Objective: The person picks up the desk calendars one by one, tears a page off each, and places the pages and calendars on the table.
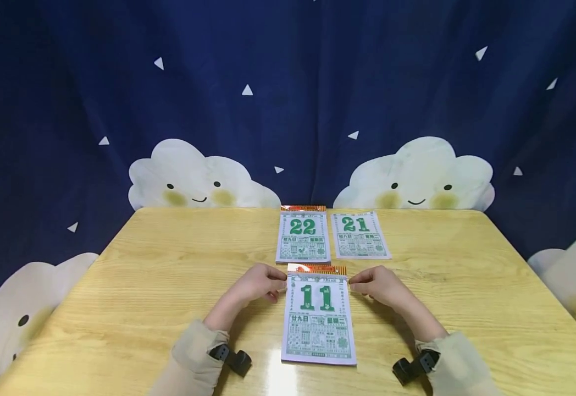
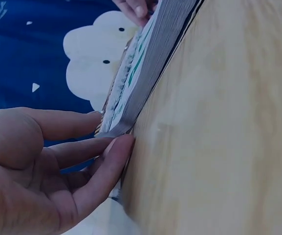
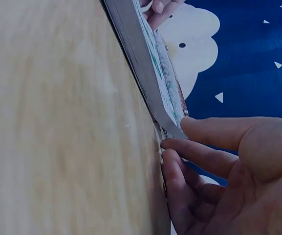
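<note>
A thick tear-off calendar (image 1: 319,330) showing a green 11 lies flat on the table, its red-and-gold header strip toward the back. My left hand (image 1: 258,283) pinches its upper left corner, thumb on the top and fingertips (image 2: 119,147) at the underside near the tabletop. At the upper right corner my right hand (image 1: 382,286) does the same, its thumb (image 3: 209,131) against the header edge. Both wrist views show the thick grey page block from the side. Just behind lies a second calendar (image 1: 303,245) showing 22. Beside that one is a loose sheet (image 1: 362,245) reading 21.
The wooden table (image 1: 169,258) reaches back to a dark blue curtain (image 1: 288,99) printed with smiling clouds and white triangles. The 22 calendar's front edge sits close to the 11 calendar's header.
</note>
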Demonstrator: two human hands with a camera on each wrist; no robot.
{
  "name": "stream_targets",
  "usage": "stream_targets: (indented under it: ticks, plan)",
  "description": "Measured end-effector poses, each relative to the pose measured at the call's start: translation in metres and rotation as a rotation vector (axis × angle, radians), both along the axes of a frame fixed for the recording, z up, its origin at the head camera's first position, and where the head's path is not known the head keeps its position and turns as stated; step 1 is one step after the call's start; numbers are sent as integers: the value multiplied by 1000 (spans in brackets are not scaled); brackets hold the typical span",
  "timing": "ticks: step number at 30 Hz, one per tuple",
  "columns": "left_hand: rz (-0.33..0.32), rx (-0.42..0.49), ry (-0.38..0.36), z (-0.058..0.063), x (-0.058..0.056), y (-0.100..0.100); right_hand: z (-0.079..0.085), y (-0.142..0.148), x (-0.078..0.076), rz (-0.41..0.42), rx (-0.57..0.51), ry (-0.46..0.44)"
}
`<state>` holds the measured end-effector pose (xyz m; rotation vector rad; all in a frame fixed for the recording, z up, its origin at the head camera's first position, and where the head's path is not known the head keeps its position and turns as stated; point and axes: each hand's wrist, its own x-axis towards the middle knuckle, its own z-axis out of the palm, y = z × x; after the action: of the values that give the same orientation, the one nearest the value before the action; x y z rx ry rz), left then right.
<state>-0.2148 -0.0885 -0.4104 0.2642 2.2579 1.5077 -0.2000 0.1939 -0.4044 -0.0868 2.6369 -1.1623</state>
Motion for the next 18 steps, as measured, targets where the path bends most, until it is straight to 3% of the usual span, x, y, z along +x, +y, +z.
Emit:
stream_targets:
  ticks: [9, 18]
  plan:
    - [35, -27, -13, 7, 7, 6, 4, -4, 5, 41, 74, 57]
    - [33, 72, -40, 2, 7, 4, 5, -9, 10, 22, -23, 10]
